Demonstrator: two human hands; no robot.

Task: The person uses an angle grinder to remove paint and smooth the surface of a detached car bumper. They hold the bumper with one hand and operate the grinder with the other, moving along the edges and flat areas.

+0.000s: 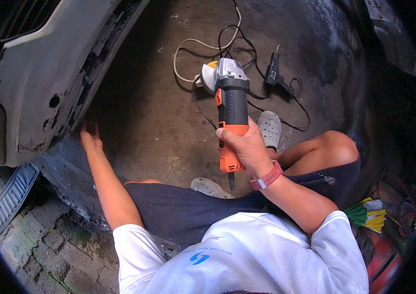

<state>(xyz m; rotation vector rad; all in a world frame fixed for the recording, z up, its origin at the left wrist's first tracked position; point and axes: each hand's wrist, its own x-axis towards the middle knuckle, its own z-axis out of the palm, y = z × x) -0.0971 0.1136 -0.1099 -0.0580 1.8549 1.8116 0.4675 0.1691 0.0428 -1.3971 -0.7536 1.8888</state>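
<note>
My right hand (253, 148) is wrapped round the orange rear body of an angle grinder (234, 105). The grinder has a black middle, a silver gear head at the far end and a pale guard or disc on its left side. Over on the left, my left hand (91, 138) reaches to the lower edge of a worn grey car bumper (36, 93). Its fingers are stretched out and apart, with nothing seen in them. Whether they touch the bumper, I cannot tell. Dark patches and flaked paint mark the bumper's edge.
A black pistol-shaped tool with a metal tip (275, 73) lies on the floor beyond my right foot. A pale cable (176, 61) and black cords loop behind the grinder. A grey ribbed mat (12, 198) lies lower left; a green, white and yellow cloth (368, 215) lies at right.
</note>
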